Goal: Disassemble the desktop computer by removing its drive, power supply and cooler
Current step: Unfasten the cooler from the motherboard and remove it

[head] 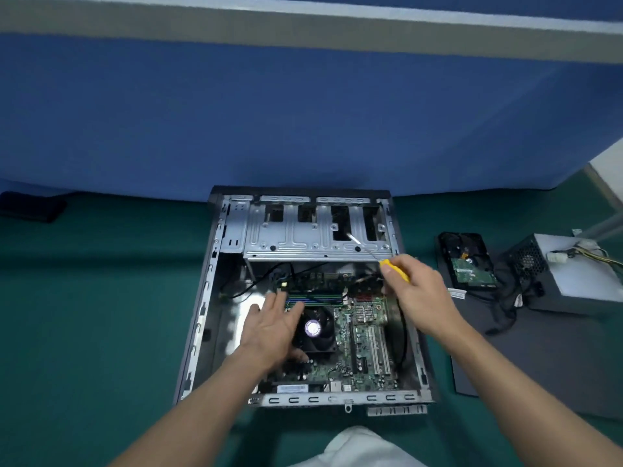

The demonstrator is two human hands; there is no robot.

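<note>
An open desktop case (202, 308) lies flat on the green table, its motherboard (364, 338) exposed. The black cooler fan (320, 332) sits on the board's left half. My left hand (269, 328) lies over the fan's left side, fingers spread and reaching towards the memory sticks. My right hand (418, 291) grips a yellow-handled screwdriver (394, 267) above the case's right edge, its shaft pointing up over the metal drive cage (303, 237). The drive (468, 261) and the grey power supply (573, 278) lie outside the case on the right.
A dark side panel (539, 358) lies under the drive and power supply at the right, with black cables (505, 298) trailing between them. A blue partition (303, 112) stands directly behind the case. A dark object (30, 205) sits at the far left.
</note>
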